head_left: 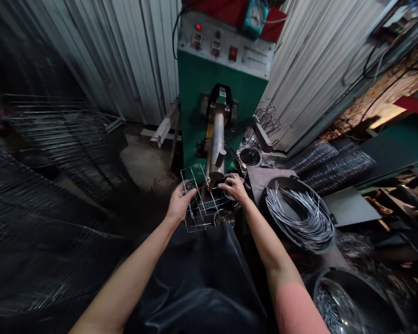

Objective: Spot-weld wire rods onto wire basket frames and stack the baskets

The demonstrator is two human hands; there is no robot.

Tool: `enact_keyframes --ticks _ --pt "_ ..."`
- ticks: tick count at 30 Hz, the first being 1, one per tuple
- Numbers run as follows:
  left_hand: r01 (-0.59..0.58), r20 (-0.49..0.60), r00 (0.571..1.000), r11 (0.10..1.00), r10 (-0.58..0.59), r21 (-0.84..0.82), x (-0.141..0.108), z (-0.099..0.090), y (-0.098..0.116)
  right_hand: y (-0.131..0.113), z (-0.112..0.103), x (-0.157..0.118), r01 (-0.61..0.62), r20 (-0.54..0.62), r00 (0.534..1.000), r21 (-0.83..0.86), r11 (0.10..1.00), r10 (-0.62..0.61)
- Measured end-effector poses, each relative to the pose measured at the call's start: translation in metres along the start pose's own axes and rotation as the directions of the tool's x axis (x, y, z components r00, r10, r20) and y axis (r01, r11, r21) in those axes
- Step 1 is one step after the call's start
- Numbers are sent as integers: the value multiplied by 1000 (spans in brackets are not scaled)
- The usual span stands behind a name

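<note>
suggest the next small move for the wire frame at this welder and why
Probably nudge the wire frame slightly with both hands so a wire crossing sits squarely under the welder's upright electrode arm. The left hand grips one side and the right hand rests beside the arm, so the frame looks held right at it.

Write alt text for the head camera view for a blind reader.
The left hand and right hand hold a rectangular steel-wire basket frame against the metal electrode of a green spot-welding machine, beside a round black tub of bent silver wires.
</note>
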State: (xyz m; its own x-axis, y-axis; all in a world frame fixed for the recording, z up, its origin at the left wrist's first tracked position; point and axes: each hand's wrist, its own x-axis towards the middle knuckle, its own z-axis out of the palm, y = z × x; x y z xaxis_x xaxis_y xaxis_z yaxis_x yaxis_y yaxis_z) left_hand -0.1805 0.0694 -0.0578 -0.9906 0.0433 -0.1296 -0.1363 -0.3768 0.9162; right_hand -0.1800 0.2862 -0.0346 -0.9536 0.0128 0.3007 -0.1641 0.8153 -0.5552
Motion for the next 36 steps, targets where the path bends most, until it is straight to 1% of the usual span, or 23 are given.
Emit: enact_keyframes --ticks 4,9,13,15,17,19,22,25,27,29,32,34,35,36 --pt "-11 7 1000 1000 11 21 -1 0 0 -2 -2 -1 -6 5 1000 1 1000 6" --pt "32 18 999 999 -32 -4 -2 -2 -2 -3 -2 -3 -32 4 999 -1 999 32" --pt "24 44 999 1000 -25 5 0 -2 1 -3 -1 -2 -38 11 999 -12 999 38" --pt "20 61 998 1000 -21 7 0 -2 3 -7 0 -6 -44 -3 999 -28 999 44" --pt "16 83 996 1000 -16 1 -3 -7 5 -16 0 -16 -42 -23 999 -55 998 41" --pt "22 112 994 1000 -20 -11 -10 -21 6 -27 -4 -34 8 -27 1000 -77 997 -10" --pt "88 140 987 995 -82 -42 -28 -56 10 -39 -23 -67 117 -69 990 -84 990 -123" --pt "166 175 974 977 -142 -135 -52 -92 17 -39 -49 -93 133 -144 980 -28 991 -136" --pt "192 210 967 955 -145 -228 -70 -108 20 -40 -65 -104 140 -147 981 63 988 -130" --pt "208 226 964 925 -139 -319 -87 -115 19 -47 -76 -111 173 -176 973 145 974 -147" --pt "182 215 972 894 -100 -409 -104 -120 14 -74 -86 -117 272 -293 932 178 946 -213" --pt "163 225 971 908 -79 -386 -107 -126 13 -99 -92 -117 350 -352 895 170 921 -275" --pt "151 220 972 930 -78 -334 -106 -129 16 -112 -95 -117 386 -364 879 163 908 -308" --pt "125 191 979 957 -76 -261 -105 -133 22 -125 -97 -116 416 -362 868 152 897 -341"
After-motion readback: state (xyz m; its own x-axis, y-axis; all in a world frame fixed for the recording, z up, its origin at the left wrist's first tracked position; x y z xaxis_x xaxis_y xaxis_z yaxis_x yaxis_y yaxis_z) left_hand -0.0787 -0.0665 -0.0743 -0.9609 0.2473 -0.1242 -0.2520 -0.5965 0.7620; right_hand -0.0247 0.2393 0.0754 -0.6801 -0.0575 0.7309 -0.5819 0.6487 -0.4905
